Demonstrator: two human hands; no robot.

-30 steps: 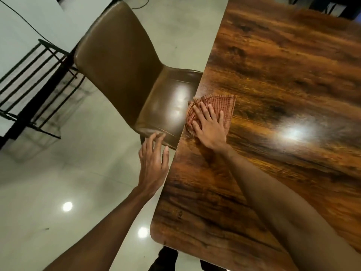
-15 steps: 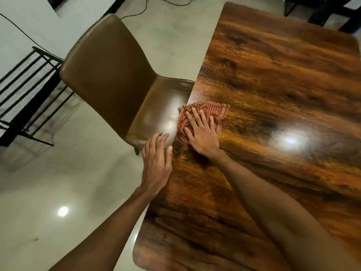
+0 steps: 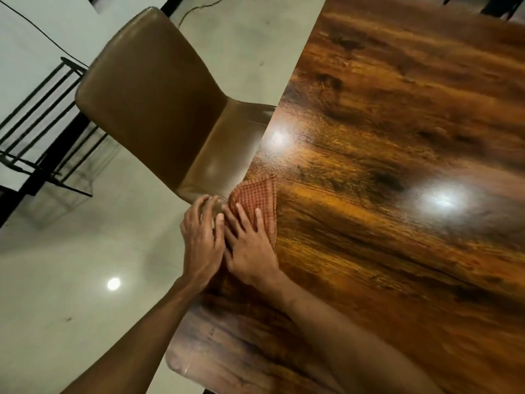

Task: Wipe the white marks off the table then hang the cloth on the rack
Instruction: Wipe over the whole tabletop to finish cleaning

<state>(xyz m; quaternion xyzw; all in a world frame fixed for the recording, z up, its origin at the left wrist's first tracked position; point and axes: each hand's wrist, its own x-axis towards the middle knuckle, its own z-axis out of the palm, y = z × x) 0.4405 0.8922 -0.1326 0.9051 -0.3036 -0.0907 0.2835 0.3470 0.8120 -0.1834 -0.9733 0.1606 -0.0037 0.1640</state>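
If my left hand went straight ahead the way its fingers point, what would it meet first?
Probably the seat of the brown chair. The left hand sits just off the table edge, fingers aimed at the seat's near corner. Depth is unclear, so it might pass above.

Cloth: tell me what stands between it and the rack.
The chair does: it sits at the table edge, between the cloth under the right hand and the rack at far left.
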